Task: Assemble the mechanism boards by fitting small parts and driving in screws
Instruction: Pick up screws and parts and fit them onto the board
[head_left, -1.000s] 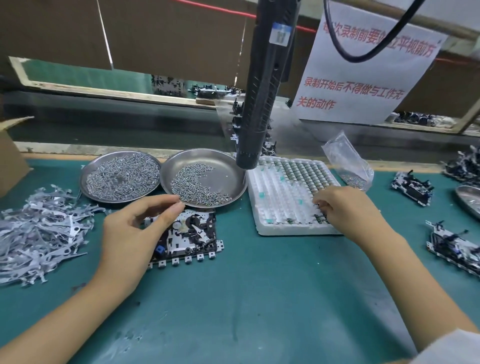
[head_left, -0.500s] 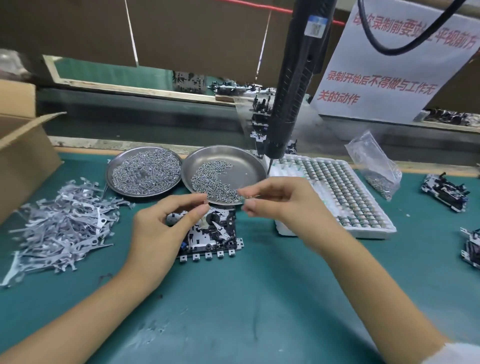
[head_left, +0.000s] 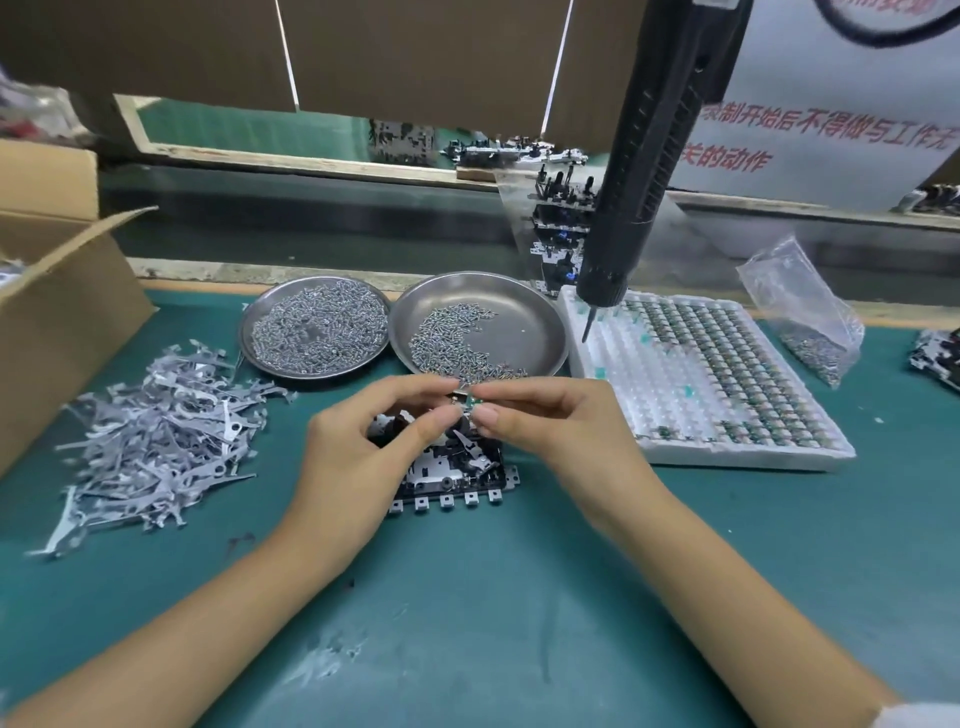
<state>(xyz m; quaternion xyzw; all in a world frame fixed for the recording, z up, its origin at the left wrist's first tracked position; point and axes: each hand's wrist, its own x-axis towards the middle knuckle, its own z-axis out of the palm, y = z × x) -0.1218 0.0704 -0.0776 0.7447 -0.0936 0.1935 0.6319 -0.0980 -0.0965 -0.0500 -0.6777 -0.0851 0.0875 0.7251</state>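
Head view of an assembly station. The desk (head_left: 519, 597) is covered with a matte teal mat, scuffed pale near the front edge. At centre lies the mechanism board (head_left: 457, 475), a flat metal plate crowded with black plastic and bright stamped parts, with a row of small square tabs along its near edge; its far half is hidden by the hands. The left hand (head_left: 358, 447) and the right hand (head_left: 550, 431) meet just above the board, fingers curled, both pinching one small part (head_left: 470, 404) with a green patch; its shape is too small to tell. Behind the hands stand two shallow round steel dishes: the left dish (head_left: 249, 322) is nearly covered with small silvery screws, the right dish (head_left: 540, 317) holds a crescent of them. To the right lies a white foam tray (head_left: 675, 457) with a grid of pockets, many filled with small green-and-metal parts. A black, ribbed electric screwdriver (head_left: 649, 156) hangs above the tray's far left corner, bit pointing down. A loose heap of thin grey stamped metal levers (head_left: 156, 441) lies left, beside an open cardboard box (head_left: 57, 322). A crinkled clear plastic bag (head_left: 805, 312) of small parts sits far right.
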